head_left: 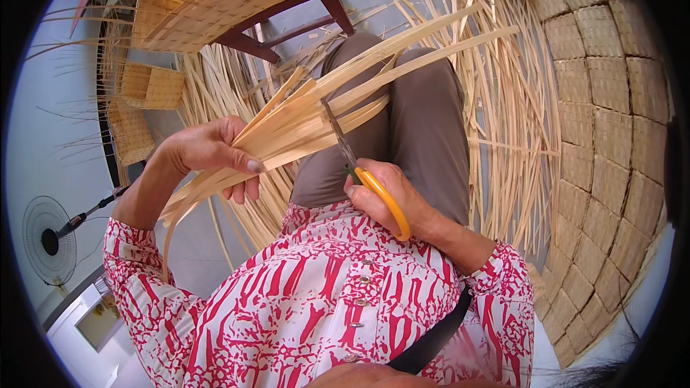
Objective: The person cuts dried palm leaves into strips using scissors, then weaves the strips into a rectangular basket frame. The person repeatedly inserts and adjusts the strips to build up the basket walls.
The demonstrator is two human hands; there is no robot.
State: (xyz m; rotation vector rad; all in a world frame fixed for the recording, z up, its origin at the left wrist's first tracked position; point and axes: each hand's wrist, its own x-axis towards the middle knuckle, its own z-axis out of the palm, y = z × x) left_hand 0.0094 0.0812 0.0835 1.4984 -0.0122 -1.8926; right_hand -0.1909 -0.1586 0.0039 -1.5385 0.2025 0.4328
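While your hands are held above your lap [431,122], the free ends of the held strips [291,129] reach up to the right, past your knees, and more loose strips [514,179] lie on the floor [192,237] around. On the far right, rows of woven baskets [593,136] make the edge; between them and your right forearm there is open room. At the upper left, a big woven basket [244,0] with dark red wooden legs [251,47] below limits the front side. The fingers of your left hand [215,147] are gripping the held strips, and those of your right hand [404,194] the scissors [343,142] by their yellow handle. The blades cross before the lower strips; whether they touch, I cannot tell. The held strips look thin, flat and straw-pale, pressed together near your left thumb and spreading like a fan.
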